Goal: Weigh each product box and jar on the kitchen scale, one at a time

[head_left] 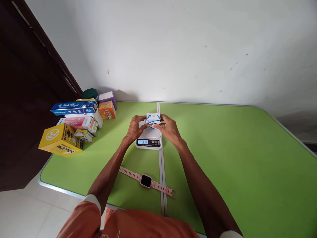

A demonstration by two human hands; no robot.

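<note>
Between my two hands is a small white and blue box (153, 118), held over the plate of a white digital kitchen scale (151, 133). My left hand (135, 127) grips the box from its left side, thumb on the near face. On the opposite side my right hand (170, 128) has its fingers closed on the box too. The scale's lit display (143, 142) shows digits that look like 372. Whether the box rests on the plate I cannot tell. Nearer to me, a pink smartwatch (146, 181) lies with its strap stretched out flat.
Several packages are piled at the left: a yellow box (60, 140), a blue carton (74, 107), a pink box (80, 123), an orange box (107, 110) and a dark green round lid (89, 94). The green table (223, 148) has a metal seam down its middle and meets a white wall.
</note>
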